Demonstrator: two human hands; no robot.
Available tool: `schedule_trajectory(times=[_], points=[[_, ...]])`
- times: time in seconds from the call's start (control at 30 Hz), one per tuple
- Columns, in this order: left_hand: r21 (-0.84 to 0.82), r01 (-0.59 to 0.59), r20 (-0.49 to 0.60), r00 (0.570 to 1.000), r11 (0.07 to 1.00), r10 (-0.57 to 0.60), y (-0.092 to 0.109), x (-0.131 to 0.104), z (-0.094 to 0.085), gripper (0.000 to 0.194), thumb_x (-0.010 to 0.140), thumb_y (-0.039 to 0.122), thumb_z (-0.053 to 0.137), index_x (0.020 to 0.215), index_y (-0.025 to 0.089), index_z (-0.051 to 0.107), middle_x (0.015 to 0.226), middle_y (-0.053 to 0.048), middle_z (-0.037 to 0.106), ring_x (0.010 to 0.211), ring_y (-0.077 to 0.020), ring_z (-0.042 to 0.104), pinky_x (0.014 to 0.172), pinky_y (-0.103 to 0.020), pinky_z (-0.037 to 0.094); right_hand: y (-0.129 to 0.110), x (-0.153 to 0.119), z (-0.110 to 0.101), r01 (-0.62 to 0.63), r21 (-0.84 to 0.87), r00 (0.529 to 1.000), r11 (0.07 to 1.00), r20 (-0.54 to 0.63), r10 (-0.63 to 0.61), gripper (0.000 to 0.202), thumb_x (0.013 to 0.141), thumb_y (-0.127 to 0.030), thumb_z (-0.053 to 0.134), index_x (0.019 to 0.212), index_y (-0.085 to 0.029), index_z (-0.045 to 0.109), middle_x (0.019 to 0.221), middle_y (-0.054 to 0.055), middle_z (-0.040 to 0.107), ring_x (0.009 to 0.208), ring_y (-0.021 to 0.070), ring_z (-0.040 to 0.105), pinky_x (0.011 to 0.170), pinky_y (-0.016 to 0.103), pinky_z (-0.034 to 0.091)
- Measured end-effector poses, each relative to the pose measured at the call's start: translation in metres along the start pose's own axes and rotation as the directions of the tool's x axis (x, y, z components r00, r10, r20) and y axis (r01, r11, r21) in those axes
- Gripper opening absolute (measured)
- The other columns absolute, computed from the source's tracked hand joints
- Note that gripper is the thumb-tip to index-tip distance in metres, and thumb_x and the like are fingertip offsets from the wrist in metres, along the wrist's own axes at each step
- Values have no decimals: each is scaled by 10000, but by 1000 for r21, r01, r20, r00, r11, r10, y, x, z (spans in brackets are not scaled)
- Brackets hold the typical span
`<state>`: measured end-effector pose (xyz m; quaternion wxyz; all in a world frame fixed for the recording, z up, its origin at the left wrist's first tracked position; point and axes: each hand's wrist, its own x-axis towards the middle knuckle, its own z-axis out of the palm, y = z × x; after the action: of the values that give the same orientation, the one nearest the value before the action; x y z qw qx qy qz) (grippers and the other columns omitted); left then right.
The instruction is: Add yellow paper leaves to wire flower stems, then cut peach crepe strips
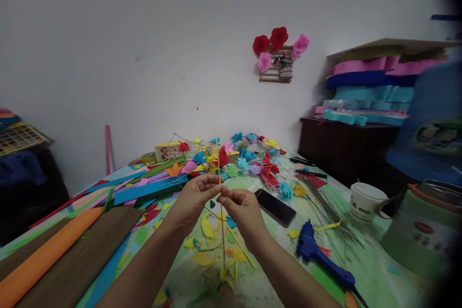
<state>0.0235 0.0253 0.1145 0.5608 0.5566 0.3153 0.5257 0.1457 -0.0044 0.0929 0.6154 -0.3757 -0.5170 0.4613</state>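
Bare forearms (155, 260) are running out of frame at the bottom. I'm losing part of the thin stem (218, 166) behind the left hand (197, 196) and right hand (244, 206); its lower end is blurring into yellow scraps (202, 260). It's showing yellow up top, darker below, standing nearly upright between both hands, whose fingertips are pinching it.

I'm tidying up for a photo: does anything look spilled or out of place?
No spill shows. The blue glue gun lies on its side near a yellow strip, with no stand in view, which looks slightly careless.
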Motion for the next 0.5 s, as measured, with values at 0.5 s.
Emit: schedule_trajectory(times=[0.5], points=[[16,-27,22,999,1000,27,-2,1,4,314,661,337,749,887,153,630,718,-5,640,704,-117,568,714,-235,408,0,-1,1,80,-42,997,996,-10,-81,238,636,-347,628,519,-163,533,474,-51,360,499,85,288,476,239,201]])
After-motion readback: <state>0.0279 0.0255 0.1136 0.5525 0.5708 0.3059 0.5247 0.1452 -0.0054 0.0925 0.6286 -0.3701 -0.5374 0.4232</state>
